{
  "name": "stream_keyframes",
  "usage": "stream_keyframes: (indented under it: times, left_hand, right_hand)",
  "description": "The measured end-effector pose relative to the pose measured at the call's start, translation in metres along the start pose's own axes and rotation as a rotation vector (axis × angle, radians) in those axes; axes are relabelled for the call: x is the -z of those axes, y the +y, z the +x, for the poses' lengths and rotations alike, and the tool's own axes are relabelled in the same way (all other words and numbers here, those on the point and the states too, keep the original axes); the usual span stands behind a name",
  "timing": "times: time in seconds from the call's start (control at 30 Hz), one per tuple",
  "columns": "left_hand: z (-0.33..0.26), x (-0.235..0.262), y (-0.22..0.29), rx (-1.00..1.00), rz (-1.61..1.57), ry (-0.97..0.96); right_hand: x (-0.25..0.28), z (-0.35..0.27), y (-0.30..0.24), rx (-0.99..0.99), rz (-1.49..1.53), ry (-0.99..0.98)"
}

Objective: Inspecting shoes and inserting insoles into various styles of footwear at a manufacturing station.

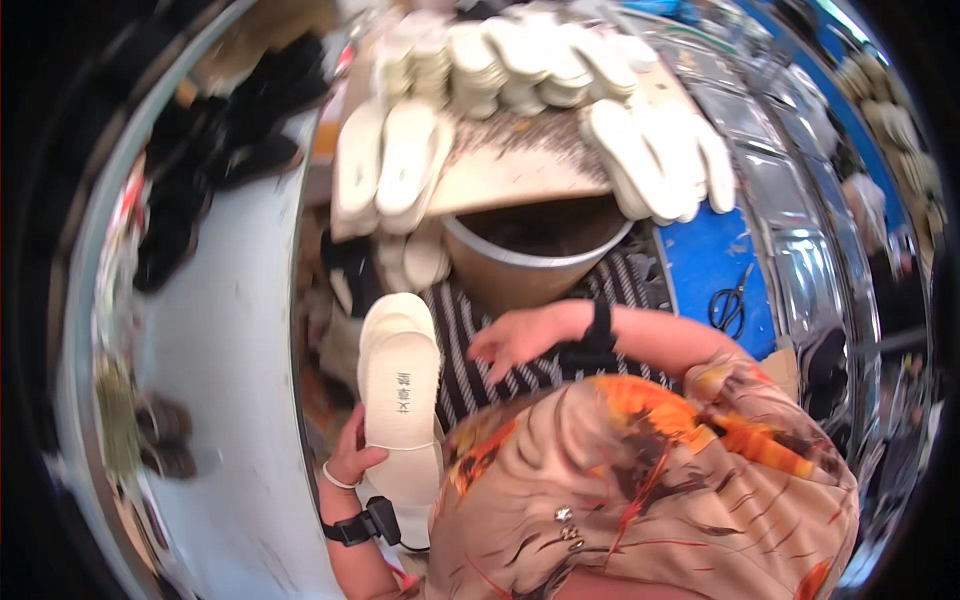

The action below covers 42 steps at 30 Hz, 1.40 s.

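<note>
My left hand (356,452) grips several cream-white insoles (402,360), stacked and fanned along their length, with the thumb across the top face. Dark print marks the uppermost one. My right hand (522,338) is over my striped lap, fingers stretched out and apart, with nothing in it; it sits just right of the insoles. Beyond the hands stands a round brown bin (530,275) with a pale rim, partly under the board's edge.
Piles of insoles (478,70) line the far side of a wooden board (520,165), with more at its left and right edges. Dark scraps litter its middle. Black scissors (730,308) lie on a blue surface (708,250) at right. Black shoes (250,160) rest on the pale table (220,330) at left.
</note>
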<state>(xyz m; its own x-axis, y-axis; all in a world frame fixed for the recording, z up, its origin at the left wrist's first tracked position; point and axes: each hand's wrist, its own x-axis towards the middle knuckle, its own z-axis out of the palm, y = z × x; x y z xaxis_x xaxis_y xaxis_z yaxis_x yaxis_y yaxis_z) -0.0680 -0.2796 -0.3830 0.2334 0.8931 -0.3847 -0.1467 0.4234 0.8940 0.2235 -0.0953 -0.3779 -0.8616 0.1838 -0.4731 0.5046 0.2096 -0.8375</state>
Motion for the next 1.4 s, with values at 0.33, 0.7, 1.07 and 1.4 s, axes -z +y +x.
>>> stream_keyframes:
  times: [0.33,0.7,1.07,1.4]
  left_hand:
    - [0.246,-0.101,0.071,-0.052,-0.410,-0.329]
    - [0.300,-0.175,0.079,-0.497,1.030,0.277]
    - [0.303,-0.181,0.106,-0.217,1.128,0.296]
    - [0.322,-0.178,0.102,-0.185,1.081,0.315]
  right_hand:
    - [0.056,-0.074,0.018,0.266,0.590,0.958]
    - [0.060,-0.048,0.054,-0.263,-0.251,1.357]
    - [0.076,-0.078,0.056,-0.263,-0.037,1.192]
    - [0.077,-0.330,0.043,0.422,0.907,0.983]
